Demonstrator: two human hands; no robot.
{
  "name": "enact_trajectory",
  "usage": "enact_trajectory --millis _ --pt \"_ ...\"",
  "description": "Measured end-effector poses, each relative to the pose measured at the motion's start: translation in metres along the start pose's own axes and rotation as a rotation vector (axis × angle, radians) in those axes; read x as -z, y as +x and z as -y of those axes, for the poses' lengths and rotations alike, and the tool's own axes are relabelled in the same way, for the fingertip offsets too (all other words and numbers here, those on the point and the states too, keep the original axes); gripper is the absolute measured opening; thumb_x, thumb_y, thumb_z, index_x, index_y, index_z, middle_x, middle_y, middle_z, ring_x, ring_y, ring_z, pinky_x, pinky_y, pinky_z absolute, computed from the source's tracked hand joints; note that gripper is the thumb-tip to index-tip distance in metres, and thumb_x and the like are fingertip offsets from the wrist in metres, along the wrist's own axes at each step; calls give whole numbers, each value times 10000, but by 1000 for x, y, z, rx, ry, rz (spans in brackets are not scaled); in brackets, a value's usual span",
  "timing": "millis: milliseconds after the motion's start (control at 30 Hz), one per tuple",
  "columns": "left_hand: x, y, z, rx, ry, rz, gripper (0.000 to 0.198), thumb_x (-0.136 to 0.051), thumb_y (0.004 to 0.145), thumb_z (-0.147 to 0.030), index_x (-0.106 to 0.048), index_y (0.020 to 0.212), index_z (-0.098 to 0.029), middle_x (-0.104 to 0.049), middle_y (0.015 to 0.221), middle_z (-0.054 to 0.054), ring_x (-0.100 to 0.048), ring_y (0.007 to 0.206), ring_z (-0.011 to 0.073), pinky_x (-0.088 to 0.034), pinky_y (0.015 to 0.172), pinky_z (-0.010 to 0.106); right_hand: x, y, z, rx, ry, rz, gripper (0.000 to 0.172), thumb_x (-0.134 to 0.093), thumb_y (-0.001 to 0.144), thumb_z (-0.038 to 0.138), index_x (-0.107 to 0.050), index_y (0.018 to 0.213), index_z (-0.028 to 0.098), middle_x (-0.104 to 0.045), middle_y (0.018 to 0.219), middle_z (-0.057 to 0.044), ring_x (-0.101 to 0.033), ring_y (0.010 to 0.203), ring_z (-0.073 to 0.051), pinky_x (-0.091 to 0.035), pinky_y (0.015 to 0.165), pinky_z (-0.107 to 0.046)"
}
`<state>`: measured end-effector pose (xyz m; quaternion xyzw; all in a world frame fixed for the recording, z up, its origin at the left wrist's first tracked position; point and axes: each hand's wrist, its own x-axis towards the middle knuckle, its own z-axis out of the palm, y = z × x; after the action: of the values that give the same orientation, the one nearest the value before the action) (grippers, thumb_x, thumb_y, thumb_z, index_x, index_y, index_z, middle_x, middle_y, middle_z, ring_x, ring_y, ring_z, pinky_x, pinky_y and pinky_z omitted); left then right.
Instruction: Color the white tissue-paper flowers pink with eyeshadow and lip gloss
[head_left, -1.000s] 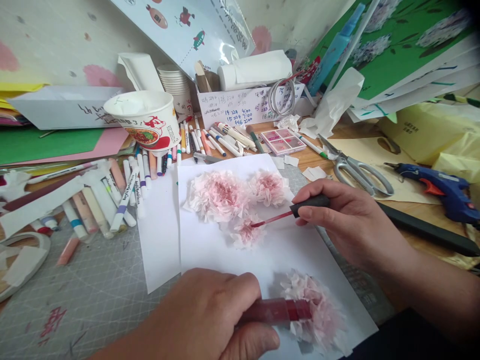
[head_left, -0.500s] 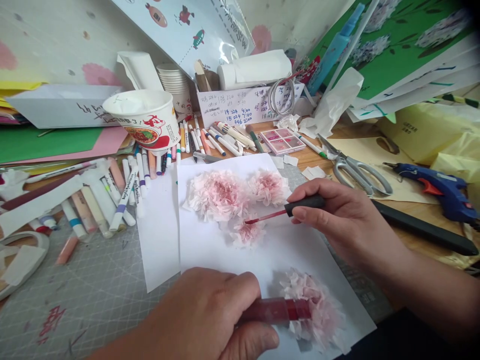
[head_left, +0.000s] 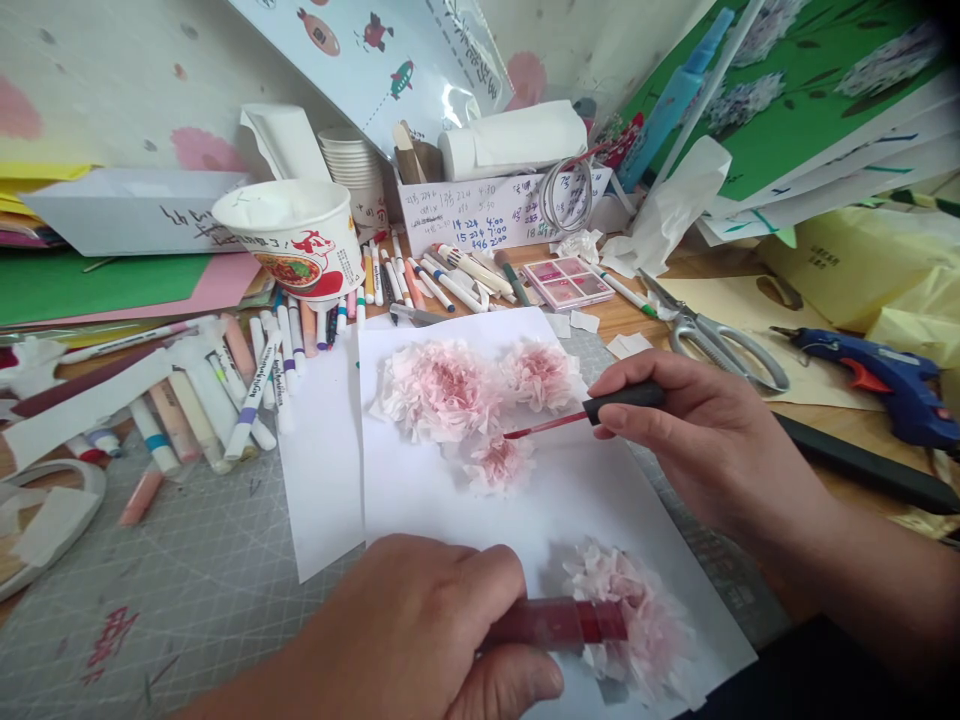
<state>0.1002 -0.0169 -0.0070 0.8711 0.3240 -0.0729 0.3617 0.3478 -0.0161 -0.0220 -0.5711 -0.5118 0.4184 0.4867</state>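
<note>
Between the thumb and fingers of my right hand (head_left: 686, 430) is the black cap of a lip gloss wand (head_left: 551, 425). Its red tip is at the upper edge of the smallest pink paper flower (head_left: 499, 463); whether it touches I cannot tell. My left hand (head_left: 442, 630) grips a dark red lip gloss tube (head_left: 551, 622), its neck over another pale pink flower (head_left: 637, 625). A large paper flower (head_left: 439, 390) and a medium one (head_left: 538, 377) lie higher up on the white paper sheet (head_left: 442, 500).
Many markers (head_left: 247, 385) lie at the left on the grey cutting mat (head_left: 217, 560). Behind stand a paper bowl (head_left: 292, 240) and a pink palette (head_left: 568, 283). Scissors (head_left: 724, 340) and a blue glue gun (head_left: 877, 375) lie to the right.
My right hand has drawn the wand slightly right and up, so its tip has moved off the small flower's middle towards its upper edge. My left hand holds the tube nearly still.
</note>
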Motion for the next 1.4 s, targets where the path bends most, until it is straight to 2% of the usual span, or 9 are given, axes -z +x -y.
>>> enact_trajectory --millis 300,433,600,767,967,1167,1400 --pt "2 2 0 9 1 0 461 -384 981 -601 -595 807 -230 -694 767 2 -636 674 186 -379 586 263 -6 0 3 34 -10 37 126 -765 799 308 -691 872 237 -655 771 12 -564 681 -132 -451 631 -271" --pt "2 3 1 18 -5 65 448 -412 973 -589 -586 784 -222 -690 741 4 -634 654 185 -363 560 258 -4 1 2 23 19 13 129 -766 802 328 -693 867 244 -651 773 17 -558 688 -127 -433 613 -263" --pt "3 1 -1 8 -7 16 438 -405 979 -579 -577 783 -226 -682 749 -1 -627 664 183 -378 583 259 -5 -1 3 7 -3 30 105 -760 806 301 -687 859 246 -640 764 25 -549 683 -119 -429 621 -261" --pt "6 2 -2 -6 11 34 417 -408 986 -555 -576 795 -225 -675 735 -10 -628 657 176 -374 571 254 -8 -1 5 2 41 39 99 -754 802 293 -679 847 247 -633 756 31 -548 675 -113 -427 618 -259" --pt "-3 7 11 -51 53 68 483 -328 960 -622 -563 791 -235 -665 707 5 -598 594 180 -292 497 259 -5 3 3 -2 -2 13 93 -742 795 280 -672 841 238 -630 738 28 -535 657 -116 -418 599 -260" --pt "-12 7 20 -65 49 10 521 -278 956 -656 -515 755 -237 -644 675 2 -572 564 176 -245 490 273 -3 3 4 13 -38 2 90 -727 796 281 -667 834 226 -627 711 26 -525 637 -110 -408 581 -249" --pt "-17 6 21 -79 63 -12 545 -252 955 -681 -524 776 -243 -646 680 -2 -562 571 175 -235 500 278 -3 3 5 -7 -59 16 85 -716 794 276 -664 831 221 -627 708 27 -522 628 -105 -409 574 -247"
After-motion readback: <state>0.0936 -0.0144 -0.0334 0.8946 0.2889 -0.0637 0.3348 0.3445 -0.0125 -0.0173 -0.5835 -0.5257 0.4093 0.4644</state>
